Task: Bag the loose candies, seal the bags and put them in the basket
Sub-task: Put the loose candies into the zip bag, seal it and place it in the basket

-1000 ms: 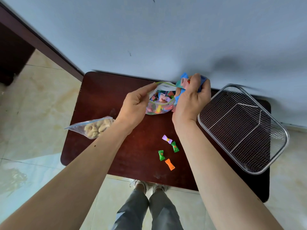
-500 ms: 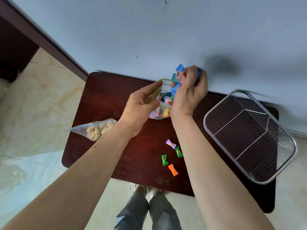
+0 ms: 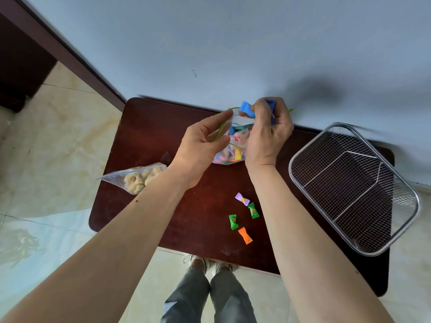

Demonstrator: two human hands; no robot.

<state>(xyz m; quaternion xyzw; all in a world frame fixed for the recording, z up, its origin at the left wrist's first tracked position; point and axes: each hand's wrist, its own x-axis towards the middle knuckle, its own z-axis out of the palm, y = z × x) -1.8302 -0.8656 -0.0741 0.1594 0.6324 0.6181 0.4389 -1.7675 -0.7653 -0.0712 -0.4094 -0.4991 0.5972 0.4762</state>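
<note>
A clear zip bag [image 3: 229, 155] with a green seal strip holds many coloured candies at the back of the dark table [image 3: 144, 141]. My left hand [image 3: 200, 148] pinches the bag's left rim and keeps the mouth open. Over the mouth, my right hand [image 3: 268, 134] is closed on blue-wrapped candies [image 3: 247, 110]. Several loose candies lie nearer me: a purple one [image 3: 242, 199], two green ones [image 3: 253, 210] [image 3: 233, 221] and an orange one [image 3: 245, 235]. The wire basket [image 3: 303, 157] stands on the right with nothing in it.
A second zip bag [image 3: 135, 178] of pale round snacks lies at the table's left edge, partly overhanging. A blue-grey wall runs right behind the table. Tiled floor surrounds it, and my legs and shoes show below the front edge.
The bag has been raised and tilted more upright. My right hand has pushed its candies deeper toward the open mouth; fewer stick out of the fist. The view has shifted a little.
</note>
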